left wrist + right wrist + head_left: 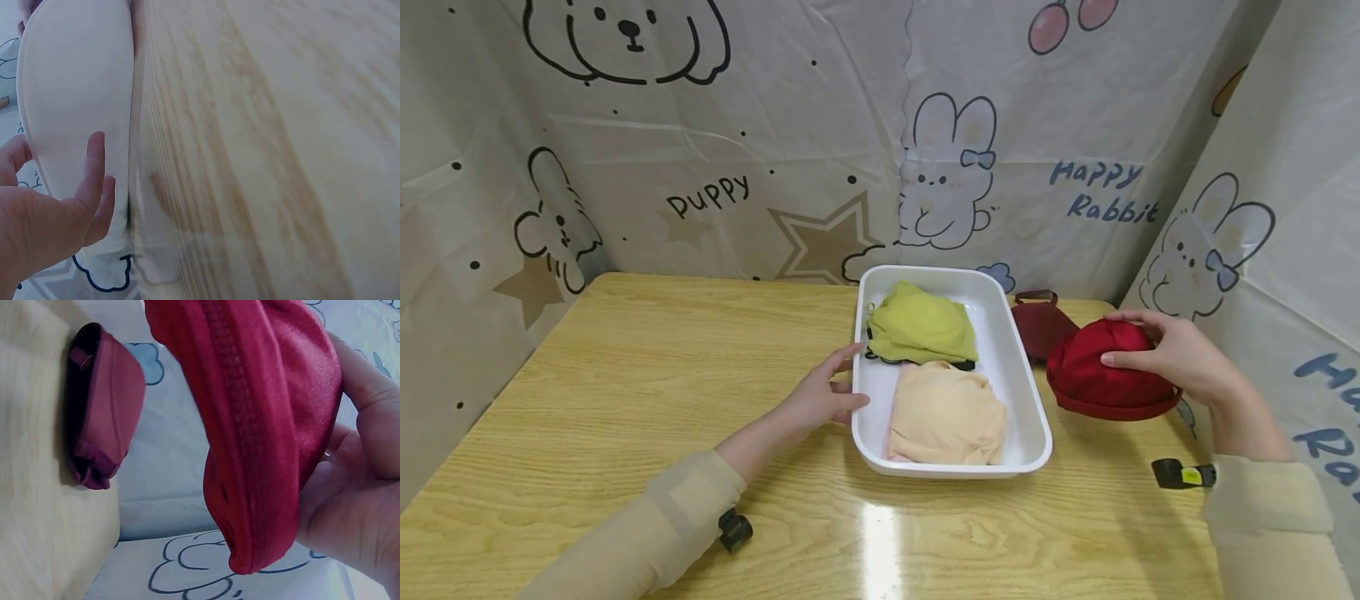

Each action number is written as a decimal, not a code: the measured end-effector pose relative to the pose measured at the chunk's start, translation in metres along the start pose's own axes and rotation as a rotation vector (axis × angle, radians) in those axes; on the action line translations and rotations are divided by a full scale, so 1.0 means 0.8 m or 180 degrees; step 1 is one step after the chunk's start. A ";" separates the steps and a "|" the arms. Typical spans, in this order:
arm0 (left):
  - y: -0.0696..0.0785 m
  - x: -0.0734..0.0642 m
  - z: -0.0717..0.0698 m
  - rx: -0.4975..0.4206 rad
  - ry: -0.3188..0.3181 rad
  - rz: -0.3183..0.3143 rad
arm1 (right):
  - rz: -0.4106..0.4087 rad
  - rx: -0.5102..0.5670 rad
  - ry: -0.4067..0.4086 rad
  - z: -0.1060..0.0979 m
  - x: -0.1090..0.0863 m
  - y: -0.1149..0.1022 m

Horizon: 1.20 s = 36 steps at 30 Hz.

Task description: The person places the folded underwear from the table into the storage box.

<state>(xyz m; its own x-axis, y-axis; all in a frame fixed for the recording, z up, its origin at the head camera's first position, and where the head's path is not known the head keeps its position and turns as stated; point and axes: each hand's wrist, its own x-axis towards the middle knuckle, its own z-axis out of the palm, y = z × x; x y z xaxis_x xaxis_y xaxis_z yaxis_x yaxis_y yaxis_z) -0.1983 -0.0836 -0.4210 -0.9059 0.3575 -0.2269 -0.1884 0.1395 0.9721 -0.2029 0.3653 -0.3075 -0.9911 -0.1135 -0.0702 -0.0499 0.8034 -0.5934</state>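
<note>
My right hand grips a folded bright red bra, its thumb and fingers spread over the rounded cup. In the right wrist view the bra's stitched edge band faces the camera, above the table. Behind it lies a dark red bra, folded, with a strap loop upright. My left hand is at the left side of a white tray, loosely spread fingers touching its rim and outer wall. Inside the tray, a yellow-green bra with black trim lies at the back and a beige folded bra in front.
The wooden table reaches back to a printed cloth hung behind it and along both sides. The right-hand cloth stands close by my right hand. Black camera mounts sit at both wrists.
</note>
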 end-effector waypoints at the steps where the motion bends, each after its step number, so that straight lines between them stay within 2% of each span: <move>1: 0.000 0.001 0.000 -0.0003 -0.0002 0.0000 | 0.0016 0.0014 -0.0014 -0.001 -0.001 -0.001; 11: -0.002 0.002 0.000 0.0007 -0.0016 0.0027 | -0.0040 0.0215 0.0031 -0.010 -0.007 -0.013; 22: -0.003 0.001 0.000 0.0017 -0.0002 0.0025 | -0.0043 0.0261 0.0165 -0.010 -0.013 -0.046; 27: -0.003 0.002 0.000 0.0026 -0.0001 0.0016 | -0.0023 0.0220 0.0265 -0.007 -0.015 -0.065; 36: -0.002 0.001 0.000 0.0012 -0.0017 0.0039 | -0.0178 0.0432 0.0244 0.013 -0.014 -0.095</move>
<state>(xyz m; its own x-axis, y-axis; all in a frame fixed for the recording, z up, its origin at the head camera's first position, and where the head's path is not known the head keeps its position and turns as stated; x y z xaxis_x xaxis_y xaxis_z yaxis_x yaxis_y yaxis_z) -0.1990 -0.0834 -0.4227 -0.9061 0.3641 -0.2152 -0.1757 0.1387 0.9746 -0.1870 0.2998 -0.2699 -0.9940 -0.1065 0.0243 -0.0932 0.7100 -0.6980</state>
